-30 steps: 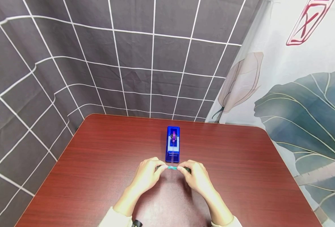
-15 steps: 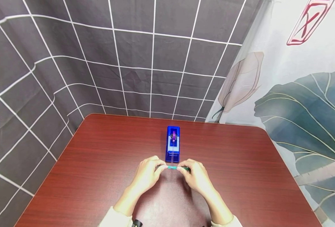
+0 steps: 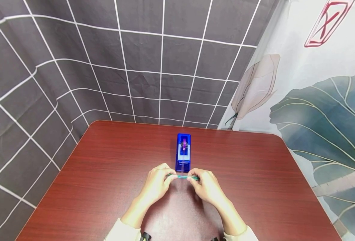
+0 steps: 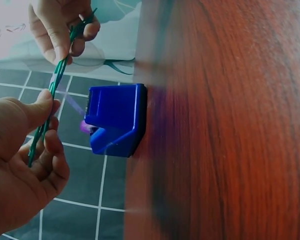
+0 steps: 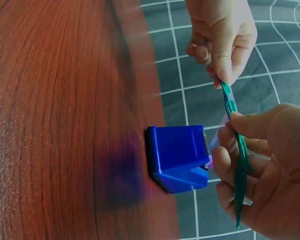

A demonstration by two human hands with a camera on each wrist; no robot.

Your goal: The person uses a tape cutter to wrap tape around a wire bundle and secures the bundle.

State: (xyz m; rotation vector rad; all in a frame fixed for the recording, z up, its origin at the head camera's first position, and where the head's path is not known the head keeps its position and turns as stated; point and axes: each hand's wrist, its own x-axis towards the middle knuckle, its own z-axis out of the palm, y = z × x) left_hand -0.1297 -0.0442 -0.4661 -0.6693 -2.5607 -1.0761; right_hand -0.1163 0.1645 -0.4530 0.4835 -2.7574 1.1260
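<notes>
A thin bundle of green strands (image 3: 182, 176) is stretched level between the two hands, just in front of a blue tape dispenser (image 3: 179, 164). My left hand (image 3: 155, 183) pinches one end between thumb and fingers; my right hand (image 3: 208, 186) pinches the other. In the left wrist view the bundle (image 4: 56, 86) runs from my left hand (image 4: 20, 150) up to my right. A clear purplish strip of tape (image 4: 75, 102) reaches from the dispenser (image 4: 119, 112) to the bundle. The right wrist view shows the strands (image 5: 241, 170) lying along my right hand's (image 5: 275, 170) curled fingers.
The red-brown wooden table (image 3: 105, 160) has the dispenser standing near its middle. A dark grey curtain with a white grid (image 3: 141, 50) hangs behind and to the left; a white curtain with leaf prints (image 3: 322, 110) hangs on the right.
The strands between my hands look straighter and thinner than a second ago, when they appeared twisted. Both hands have barely moved, and the dispenser stands where it was.
</notes>
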